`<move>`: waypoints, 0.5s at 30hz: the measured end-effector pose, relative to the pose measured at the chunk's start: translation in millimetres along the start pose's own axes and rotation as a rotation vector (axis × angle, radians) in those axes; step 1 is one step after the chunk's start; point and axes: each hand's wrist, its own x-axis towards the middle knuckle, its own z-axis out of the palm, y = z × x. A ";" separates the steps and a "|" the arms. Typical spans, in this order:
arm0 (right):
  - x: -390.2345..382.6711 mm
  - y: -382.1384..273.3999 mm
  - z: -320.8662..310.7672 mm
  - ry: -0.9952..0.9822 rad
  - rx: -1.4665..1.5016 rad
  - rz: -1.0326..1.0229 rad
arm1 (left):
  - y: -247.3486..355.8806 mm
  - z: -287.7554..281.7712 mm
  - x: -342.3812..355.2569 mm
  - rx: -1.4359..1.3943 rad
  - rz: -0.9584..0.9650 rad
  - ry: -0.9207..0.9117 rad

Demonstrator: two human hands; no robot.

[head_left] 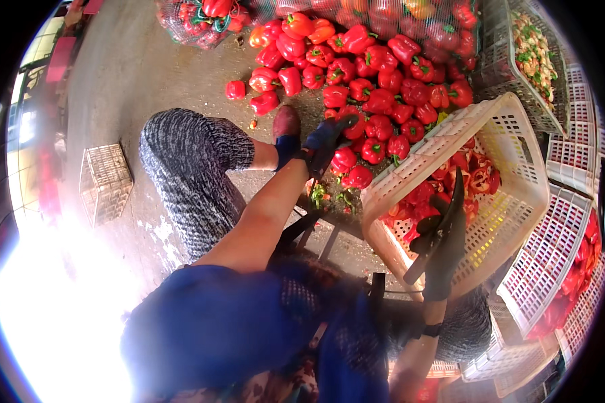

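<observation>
Red peppers (380,104), whole, one heap: on the floor (121,74) ahead of you, backed by a filled net sack (383,13), a few strays at its left edge.

White crate (511,195), one: tilted, at your right, its near left rim close beside the heap; cut peppers (480,180) inside, the far right part of its wall bare.

Stacked crates (544,248): along your right, crowding that side; scrap crate (532,57) at upper right.

Room to move: a wide stretch of floor left of the heap, reaching down to a small crate (106,181); a narrower strip between your shoe (287,124) and the heap.

Left hand (328,136), dark glove: forearm stretched forward past your left knee, fingers at the heap's near edge; whether they grip a pepper, you cannot tell from this view.

Right hand (444,238), dark glove: over the white crate's near side, forearm rising from below, one finger straight ahead, a dark strip along the palm; its grip cannot be told.
</observation>
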 end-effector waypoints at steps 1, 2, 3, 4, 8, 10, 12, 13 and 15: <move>-0.9 0.6 0.1 0.018 -0.019 -0.003 | 18.3 17.4 -22.3 -0.148 0.081 -0.069; -2.7 0.9 1.9 0.034 -0.117 -0.115 | 33.7 30.5 -39.1 -0.293 0.166 -0.135; -6.2 0.9 3.7 0.048 -0.213 -0.227 | 42.3 41.0 -45.9 -0.167 0.230 -0.242; -10.0 0.3 7.1 0.060 -0.312 -0.341 | 49.2 52.5 -48.1 -0.042 0.294 -0.343; -45.4 -22.3 23.2 0.039 -0.346 -0.325 | 61.6 132.3 -125.1 0.804 0.916 -0.406; -48.7 -22.0 0.7 -0.003 -0.302 -0.252 | 62.7 159.9 -175.9 0.704 0.877 -0.492; -51.9 -14.4 -16.4 -0.050 -0.007 -0.212 | 71.5 173.2 -203.5 0.782 0.700 -0.532; -55.9 -8.8 -15.0 -0.033 0.072 -0.290 | 71.5 176.3 -208.9 0.552 0.426 -0.619; -54.6 0.6 -26.4 -0.036 0.222 -0.353 | 64.9 178.0 -226.5 0.403 0.362 -0.657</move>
